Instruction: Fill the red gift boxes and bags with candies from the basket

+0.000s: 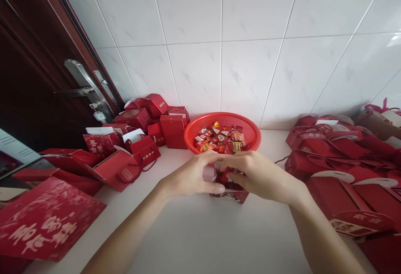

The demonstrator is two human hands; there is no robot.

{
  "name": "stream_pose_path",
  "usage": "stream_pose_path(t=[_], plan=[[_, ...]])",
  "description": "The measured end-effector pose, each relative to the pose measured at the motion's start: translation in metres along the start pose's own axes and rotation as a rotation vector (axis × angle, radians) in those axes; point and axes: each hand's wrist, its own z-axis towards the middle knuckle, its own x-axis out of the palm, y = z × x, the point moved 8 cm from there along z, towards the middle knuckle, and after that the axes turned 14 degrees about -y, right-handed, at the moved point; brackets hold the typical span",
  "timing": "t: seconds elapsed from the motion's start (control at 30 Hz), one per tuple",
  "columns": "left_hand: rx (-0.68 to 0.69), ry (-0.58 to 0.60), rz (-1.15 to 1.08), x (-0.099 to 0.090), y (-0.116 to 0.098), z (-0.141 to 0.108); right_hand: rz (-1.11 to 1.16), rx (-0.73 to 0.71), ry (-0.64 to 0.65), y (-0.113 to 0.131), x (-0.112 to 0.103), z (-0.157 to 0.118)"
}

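A small red gift box (pixel 230 197) with a printed front panel stands on the white tabletop, its top open towards me. My left hand (pixel 205 173) curves around its left side, the thumb at the front rim, the fingers behind. Over the opening, my right hand (pixel 247 176) is closed, with thumb and fingers curled at a small red piece, which could be a wrapped sweet or part of the box. Both hands cover much of the box. Right behind them sits a red plastic basket (pixel 255 140) holding several wrapped sweets (pixel 221 138).
Several red gift boxes (pixel 125 169) stand along the left, with a large printed red box (pixel 53 219) nearest. More red boxes (pixel 341 199) crowd the right side. A tiled wall (pixel 250 73) closes off the back, and a dark door (pixel 34 57) with a metal handle is at left.
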Motion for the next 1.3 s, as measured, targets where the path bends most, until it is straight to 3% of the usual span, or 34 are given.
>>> stream_pose_path(t=[0.1,0.27,0.5,0.7,0.83,1.0,1.13,1.3], plan=[[0.002,-0.005,-0.014,0.0,0.0,0.001,-0.06,-0.02,-0.011,0.0,0.004,0.003],[-0.001,-0.009,0.005,0.0,0.0,0.002,-0.041,0.0,0.092,-0.003,0.013,0.003],[-0.077,-0.052,0.007,-0.005,0.01,0.005,0.062,0.044,-0.197,-0.009,-0.037,-0.002],[-0.079,-0.107,-0.011,-0.004,0.022,0.012,0.062,0.173,-0.24,-0.037,-0.059,-0.005],[0.008,-0.11,0.049,-0.003,0.017,0.013,-0.039,0.264,-0.166,-0.061,-0.054,-0.006],[0.116,-0.064,0.154,-0.001,0.012,0.01,0.035,0.31,0.092,-0.077,-0.025,-0.01],[0.196,-0.206,0.16,-0.008,0.015,0.013,0.066,0.281,0.098,-0.081,-0.018,-0.006],[0.128,-0.439,0.028,-0.026,0.025,0.018,0.189,0.259,0.041,-0.083,-0.016,0.001]])
